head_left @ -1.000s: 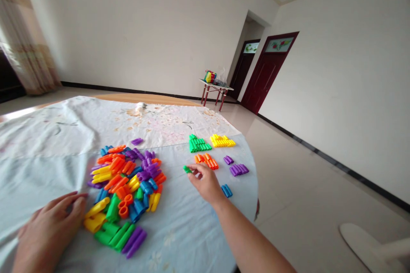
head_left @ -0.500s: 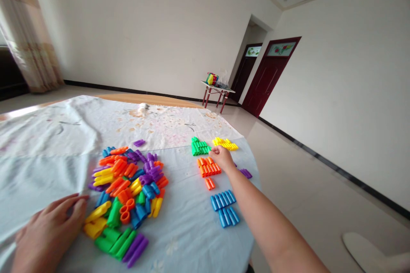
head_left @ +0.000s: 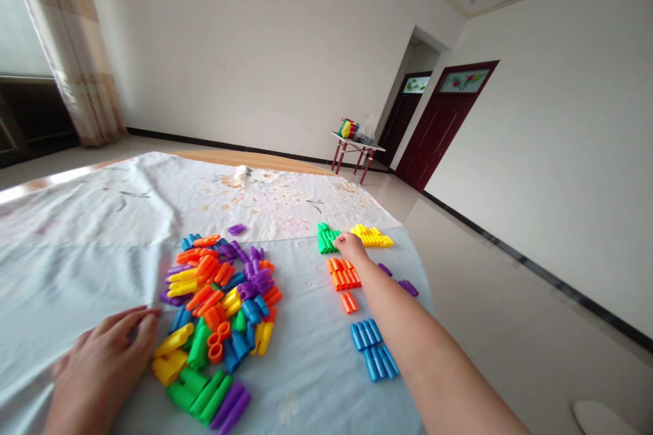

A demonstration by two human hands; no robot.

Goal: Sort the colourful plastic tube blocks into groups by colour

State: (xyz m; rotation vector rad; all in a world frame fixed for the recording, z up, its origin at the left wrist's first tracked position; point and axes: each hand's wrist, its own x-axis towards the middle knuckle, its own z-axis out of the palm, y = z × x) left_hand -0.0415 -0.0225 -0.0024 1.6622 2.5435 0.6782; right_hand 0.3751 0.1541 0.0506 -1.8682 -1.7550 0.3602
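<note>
My right hand reaches across the table with its fingers pinched at the right end of the green plastic tube pieces; its fingertips partly cover what they grip, which looks like one green piece. Just behind that hand lie yellow pieces in rows. Orange pieces are lined up on the near side of it. My left hand rests on the cloth, fingers apart and loosely bent, holding nothing. Beside it spreads a mixed pile of tube pieces in orange, purple, blue, yellow and green.
Blue pieces lie in two rows left of my right forearm. Purple pieces lie to its right, near the table's edge. One purple piece sits apart behind the pile. A cloth covers the table. A small side table stands beyond.
The view has swung a little to the left. Against the pieces, my right hand has shifted slightly left over the green group's end. My left hand stays by the pile.
</note>
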